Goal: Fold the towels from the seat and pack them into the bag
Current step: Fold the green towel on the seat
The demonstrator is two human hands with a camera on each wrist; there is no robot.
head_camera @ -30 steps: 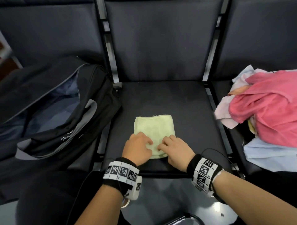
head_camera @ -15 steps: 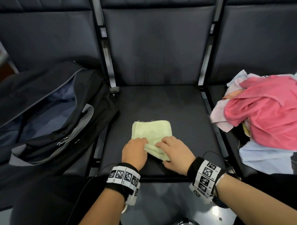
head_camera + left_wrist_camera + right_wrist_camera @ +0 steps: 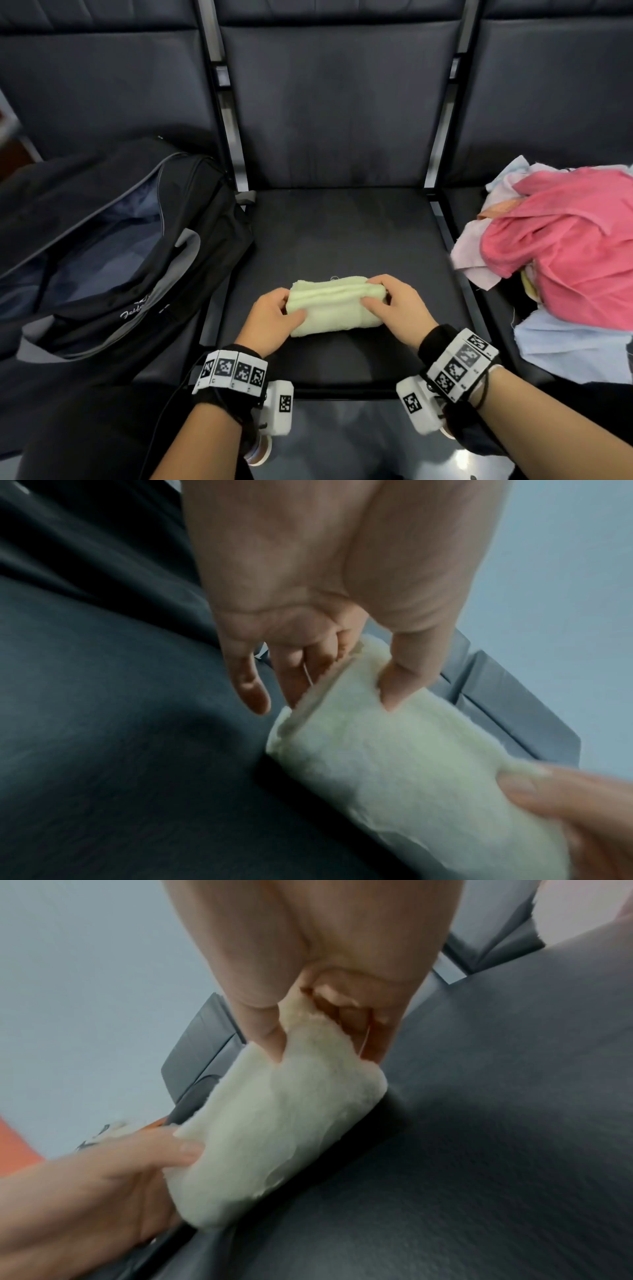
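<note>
A pale green towel (image 3: 330,306), folded into a thick narrow bundle, lies on the middle dark seat (image 3: 342,236) near its front edge. My left hand (image 3: 274,317) grips the towel's left end, thumb on top and fingers behind. My right hand (image 3: 394,308) grips the right end the same way. The left wrist view shows the left thumb pressed into the towel (image 3: 394,777) with fingers curled behind its edge. In the right wrist view the right thumb pinches the towel (image 3: 274,1137) against curled fingers. The black bag (image 3: 113,253) lies unzipped on the left seat.
A heap of unfolded cloths, pink on top (image 3: 565,246) and light blue beneath (image 3: 575,346), covers the right seat. Metal frame bars (image 3: 229,113) separate the seats. Dark backrests rise behind. The bag's blue-lined mouth (image 3: 102,253) faces up.
The flat towel has been folded over from its near edge into a narrower, thicker bundle. Both hands moved from pressing its near edge to gripping its two ends.
</note>
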